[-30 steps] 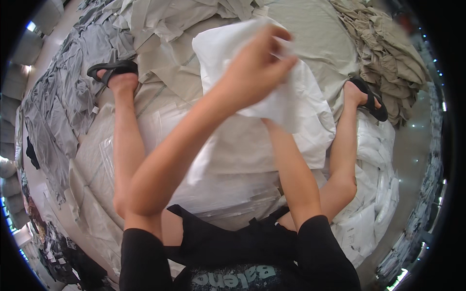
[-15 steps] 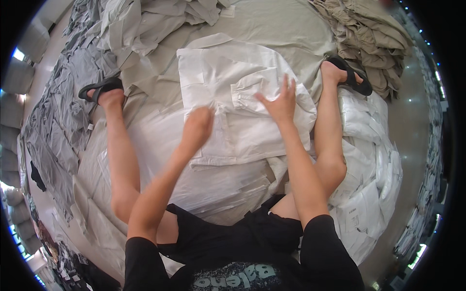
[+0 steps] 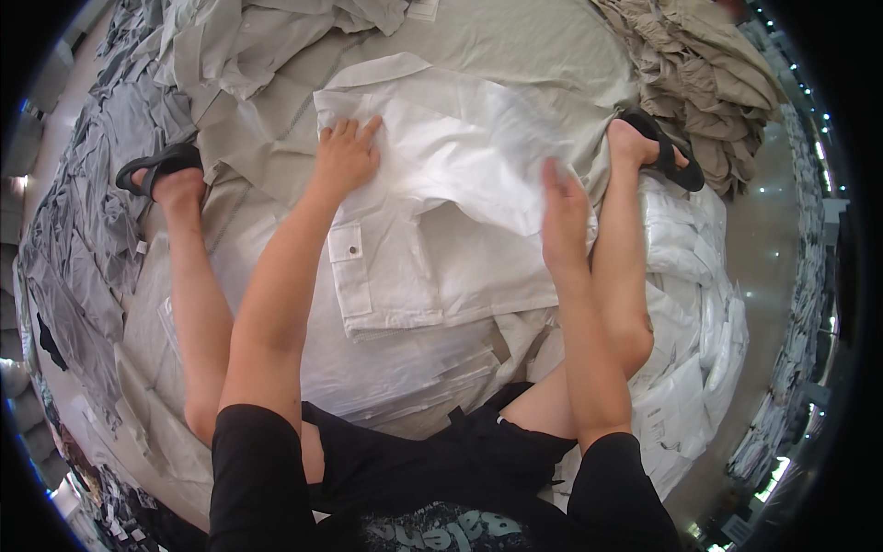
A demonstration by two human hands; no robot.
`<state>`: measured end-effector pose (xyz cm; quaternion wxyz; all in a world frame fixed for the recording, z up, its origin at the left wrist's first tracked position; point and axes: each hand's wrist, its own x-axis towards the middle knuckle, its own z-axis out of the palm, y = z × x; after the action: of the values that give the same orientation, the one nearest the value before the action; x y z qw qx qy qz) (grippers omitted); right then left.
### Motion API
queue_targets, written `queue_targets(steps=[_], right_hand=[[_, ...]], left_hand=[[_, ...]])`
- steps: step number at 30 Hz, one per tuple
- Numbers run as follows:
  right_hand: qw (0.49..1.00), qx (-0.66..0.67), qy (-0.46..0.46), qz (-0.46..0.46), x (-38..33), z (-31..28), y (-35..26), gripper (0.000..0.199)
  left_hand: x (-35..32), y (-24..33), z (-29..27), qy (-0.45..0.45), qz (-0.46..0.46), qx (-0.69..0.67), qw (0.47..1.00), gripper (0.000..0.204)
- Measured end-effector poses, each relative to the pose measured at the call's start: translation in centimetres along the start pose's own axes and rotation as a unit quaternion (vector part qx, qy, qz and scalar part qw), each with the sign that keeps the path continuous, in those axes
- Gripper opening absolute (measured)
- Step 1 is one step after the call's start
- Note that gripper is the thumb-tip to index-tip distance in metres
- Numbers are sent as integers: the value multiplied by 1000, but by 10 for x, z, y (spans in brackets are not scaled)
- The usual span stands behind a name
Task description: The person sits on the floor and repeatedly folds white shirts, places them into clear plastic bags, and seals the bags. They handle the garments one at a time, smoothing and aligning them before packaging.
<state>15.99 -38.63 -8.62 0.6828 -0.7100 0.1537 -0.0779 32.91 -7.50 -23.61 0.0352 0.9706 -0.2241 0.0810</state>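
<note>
Fold's about halfway: the white garment [image 3: 441, 212] lies on the pile between the legs, top already doubled over. Left hand [image 3: 345, 156] presses flat at 11 o'clock, right hand [image 3: 563, 216] open at 2 o'clock. Bottom half not folded yet.

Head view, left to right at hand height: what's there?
Grey clothes → left sandal → left hand → white garment → right hand → right sandal → khaki clothes pile
</note>
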Motion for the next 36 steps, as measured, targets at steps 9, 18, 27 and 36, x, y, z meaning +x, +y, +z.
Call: queue_targets(steps=[9,18,27,36], right_hand=[[783,-20,-599,-167,-113,37,-6,46],[840,-388,-283,-253,-73,-27,42,52],[777,-627,7,-56,32,-103,35,31],[930,-156,-316,-104,-81,80,-57,52]], left_hand=[[21,-34,15,-27,47,-28,998,39],[-7,-44,-11,97,-30,-241,965,49],[-103,91,-14,13,29,-116,993,67],[-124,39,-52,-78,-235,-765,595,69]])
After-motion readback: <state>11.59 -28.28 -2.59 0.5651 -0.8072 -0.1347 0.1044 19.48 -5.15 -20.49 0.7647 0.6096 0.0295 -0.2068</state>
